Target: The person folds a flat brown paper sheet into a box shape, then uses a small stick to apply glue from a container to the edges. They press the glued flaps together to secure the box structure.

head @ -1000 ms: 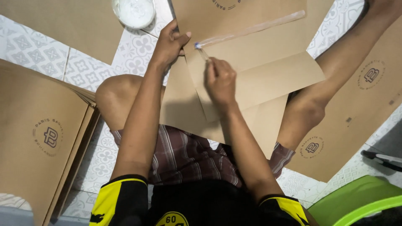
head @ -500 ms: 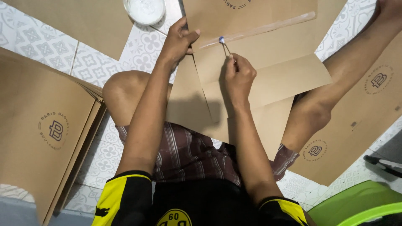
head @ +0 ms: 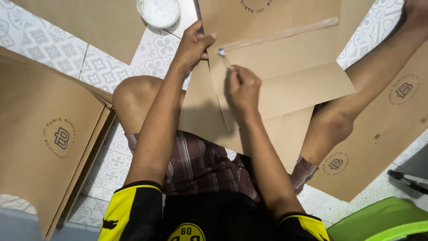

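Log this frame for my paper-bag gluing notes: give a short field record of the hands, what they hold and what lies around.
left hand: pins the edge of the brown paper sheet
right hand: holds a small glue brush, tip at the sheet's fold
glue strip: shiny band along the upper flap
bowl: white, holding white paste, on the patterned tile floor
stack of brown paper: beside the person's left knee
green plastic item: lower right

A home-style floor used as a small packaging workplace: patterned white tiles (head: 156, 58) serve as the work surface, stacks of flat brown paper bags (head: 49, 134) with a round printed logo lie all around, and a bowl of white paste (head: 159, 11) stands nearby.
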